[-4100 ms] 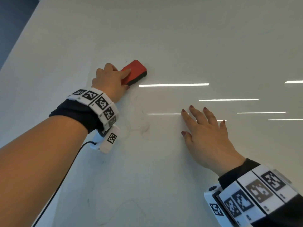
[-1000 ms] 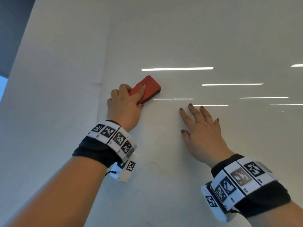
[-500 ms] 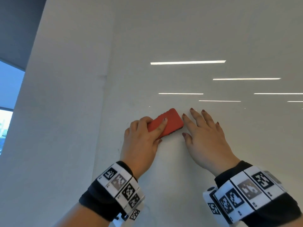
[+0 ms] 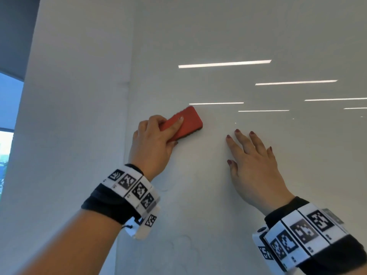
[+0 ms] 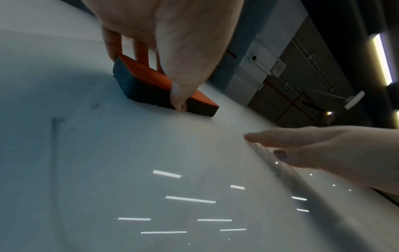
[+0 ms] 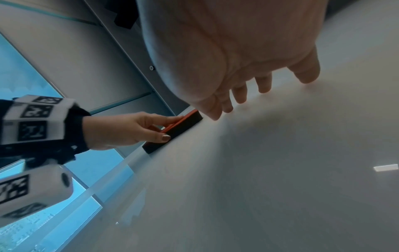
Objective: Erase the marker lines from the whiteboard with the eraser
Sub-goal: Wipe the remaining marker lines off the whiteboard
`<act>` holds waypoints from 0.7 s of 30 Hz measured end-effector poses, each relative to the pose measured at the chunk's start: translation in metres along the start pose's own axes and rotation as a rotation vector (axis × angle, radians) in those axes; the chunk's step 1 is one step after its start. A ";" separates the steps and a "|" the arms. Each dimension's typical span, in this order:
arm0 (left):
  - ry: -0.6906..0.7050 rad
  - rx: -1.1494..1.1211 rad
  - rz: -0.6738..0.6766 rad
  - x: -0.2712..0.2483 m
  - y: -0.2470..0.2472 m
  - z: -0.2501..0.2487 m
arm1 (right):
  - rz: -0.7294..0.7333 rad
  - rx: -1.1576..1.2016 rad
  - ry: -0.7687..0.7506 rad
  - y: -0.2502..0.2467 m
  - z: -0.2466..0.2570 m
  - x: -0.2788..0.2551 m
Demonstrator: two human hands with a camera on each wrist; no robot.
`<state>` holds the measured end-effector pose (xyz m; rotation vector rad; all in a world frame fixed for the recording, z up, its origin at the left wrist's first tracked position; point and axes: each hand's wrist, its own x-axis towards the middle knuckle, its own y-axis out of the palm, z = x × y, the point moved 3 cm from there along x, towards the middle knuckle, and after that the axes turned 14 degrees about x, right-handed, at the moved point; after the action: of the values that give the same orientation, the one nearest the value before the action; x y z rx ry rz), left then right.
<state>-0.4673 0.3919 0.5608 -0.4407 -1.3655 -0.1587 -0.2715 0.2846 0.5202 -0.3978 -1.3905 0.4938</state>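
A pale wall (image 4: 75,116) fills the left side. At the far left a window (image 4: 8,108) shows blue daylight. A ceiling light (image 5: 382,59) glows above, perhaps a strip lamp.

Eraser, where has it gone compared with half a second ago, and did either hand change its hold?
The red eraser has slid left, away from the right hand, which it nearly touched half a second ago. The left hand still grips it against the whiteboard. The right hand stays flat on the board, fingers spread.
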 end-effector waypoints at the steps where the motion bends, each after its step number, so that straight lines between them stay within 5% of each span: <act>1: -0.005 0.001 0.004 0.009 -0.001 0.007 | -0.003 0.006 0.015 0.001 0.002 0.000; 10: 0.007 -0.002 0.029 0.048 0.000 0.037 | 0.003 -0.020 0.075 0.006 0.007 -0.002; 21: 0.046 -0.041 0.017 -0.028 0.011 0.041 | 0.009 -0.058 0.104 0.011 0.009 -0.005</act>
<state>-0.5064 0.4142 0.5370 -0.4801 -1.3153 -0.1822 -0.2820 0.2911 0.5117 -0.4711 -1.3048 0.4347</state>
